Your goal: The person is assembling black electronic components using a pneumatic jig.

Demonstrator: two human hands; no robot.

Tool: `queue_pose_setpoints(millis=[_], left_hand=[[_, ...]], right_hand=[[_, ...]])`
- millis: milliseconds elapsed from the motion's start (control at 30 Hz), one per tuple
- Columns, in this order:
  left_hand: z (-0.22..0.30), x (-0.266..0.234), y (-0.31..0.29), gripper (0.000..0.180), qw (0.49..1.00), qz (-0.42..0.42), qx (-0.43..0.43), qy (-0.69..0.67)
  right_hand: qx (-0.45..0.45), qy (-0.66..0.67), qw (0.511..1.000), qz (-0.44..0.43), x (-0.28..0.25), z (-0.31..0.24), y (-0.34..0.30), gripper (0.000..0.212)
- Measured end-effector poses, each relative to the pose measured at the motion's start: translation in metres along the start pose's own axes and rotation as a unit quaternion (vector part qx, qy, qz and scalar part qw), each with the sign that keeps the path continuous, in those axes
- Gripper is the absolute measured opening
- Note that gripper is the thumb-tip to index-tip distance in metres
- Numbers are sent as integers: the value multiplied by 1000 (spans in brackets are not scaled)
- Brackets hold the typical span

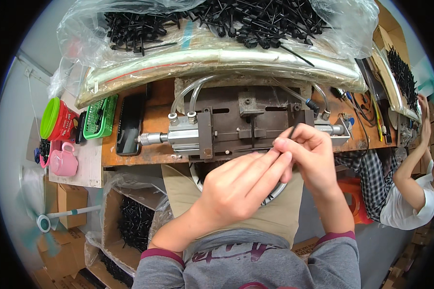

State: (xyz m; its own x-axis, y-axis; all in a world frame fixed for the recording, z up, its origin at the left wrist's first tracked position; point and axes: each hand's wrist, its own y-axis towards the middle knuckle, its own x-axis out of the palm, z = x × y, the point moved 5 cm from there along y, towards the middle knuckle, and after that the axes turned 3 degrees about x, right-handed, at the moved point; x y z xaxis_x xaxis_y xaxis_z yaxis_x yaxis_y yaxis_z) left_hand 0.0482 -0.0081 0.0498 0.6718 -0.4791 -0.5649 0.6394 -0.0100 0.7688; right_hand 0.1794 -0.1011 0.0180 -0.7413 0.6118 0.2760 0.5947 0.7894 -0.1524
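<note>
My left hand (241, 185) and my right hand (313, 156) meet in front of the machine fixture, fingertips touching. A thin black plastic stem (292, 130) pokes up from between the pinched thumb and fingers of my right hand. The fingers of my left hand are pressed together; whatever lies in them is hidden. Just beyond the hands is the dark metal fixture (231, 130), with a small block (250, 107) at its middle. A silver air cylinder (184, 138) is fitted on its left and another (329, 128) on its right.
Clear bags of black stemmed parts (255, 24) lie across the back. A phone (130, 123), green basket (101, 117), red tub (62, 123) and pink mug (64, 160) stand left. An open carton (115, 226) sits below. At right another person (410, 192) reaches toward similar parts.
</note>
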Motion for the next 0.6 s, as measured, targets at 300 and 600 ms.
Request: queue_pose_setpoints(millis=[300,600], left_hand=[[-17,6,-37,31,984,-29,-176,-5],[-25,32,-35,28,977,-114,-116,141]], right_hand=[[-226,-109,962,108,-25,-12,-26,23],[-197,-103,968,121,-12,-18,-35,38]])
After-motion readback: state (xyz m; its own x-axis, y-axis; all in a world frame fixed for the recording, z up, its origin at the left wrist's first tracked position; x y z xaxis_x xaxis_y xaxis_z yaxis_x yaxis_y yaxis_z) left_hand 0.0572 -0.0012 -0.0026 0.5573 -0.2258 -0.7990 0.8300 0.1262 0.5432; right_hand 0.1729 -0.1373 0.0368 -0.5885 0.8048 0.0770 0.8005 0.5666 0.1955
